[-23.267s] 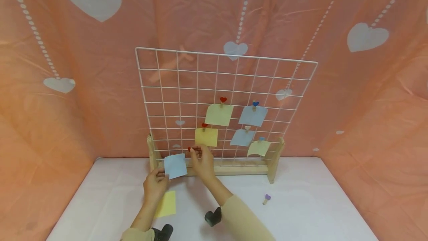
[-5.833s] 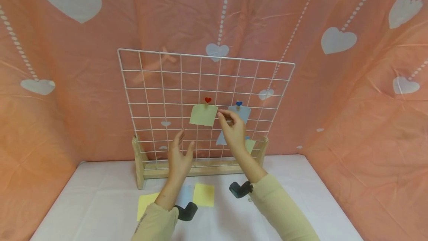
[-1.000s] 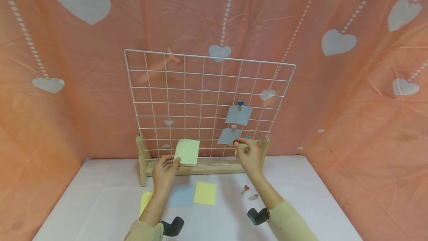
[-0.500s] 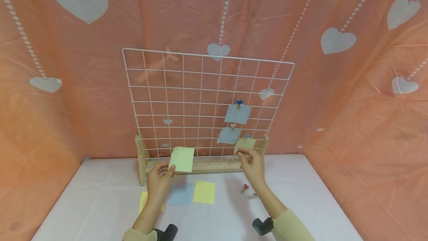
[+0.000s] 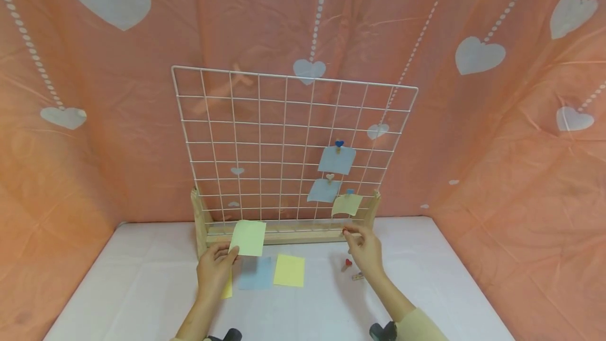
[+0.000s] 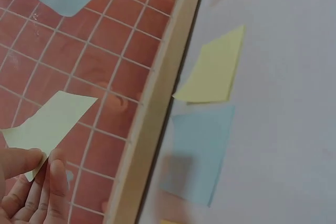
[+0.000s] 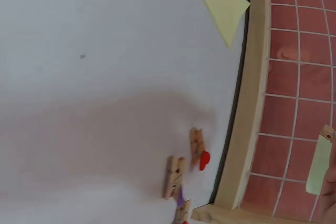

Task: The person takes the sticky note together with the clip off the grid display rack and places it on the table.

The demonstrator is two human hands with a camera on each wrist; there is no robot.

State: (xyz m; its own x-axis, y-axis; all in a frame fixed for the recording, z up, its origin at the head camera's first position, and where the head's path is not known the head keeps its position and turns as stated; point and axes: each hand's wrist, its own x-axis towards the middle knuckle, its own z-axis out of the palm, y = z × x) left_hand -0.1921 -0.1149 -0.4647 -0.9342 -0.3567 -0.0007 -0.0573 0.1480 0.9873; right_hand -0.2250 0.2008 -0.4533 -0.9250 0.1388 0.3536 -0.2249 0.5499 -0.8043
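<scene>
Left hand [image 5: 215, 270]: fingers pinch pale green note [image 5: 249, 237] toward half past one, over table [image 5: 307, 312]. Right hand [image 5: 366, 252]: fingers pinch red clip [image 5: 344, 231] toward half past ten. Wire grid [image 5: 285, 101] at twelve o'clock.

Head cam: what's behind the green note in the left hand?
Past the edges of the held green note, the wooden base and white wire grid show. Whatever it directly covers can't be seen.

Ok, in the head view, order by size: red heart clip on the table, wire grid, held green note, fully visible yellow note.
1. Wire grid
2. Held green note and fully visible yellow note: look too alike to rank
3. Red heart clip
</scene>
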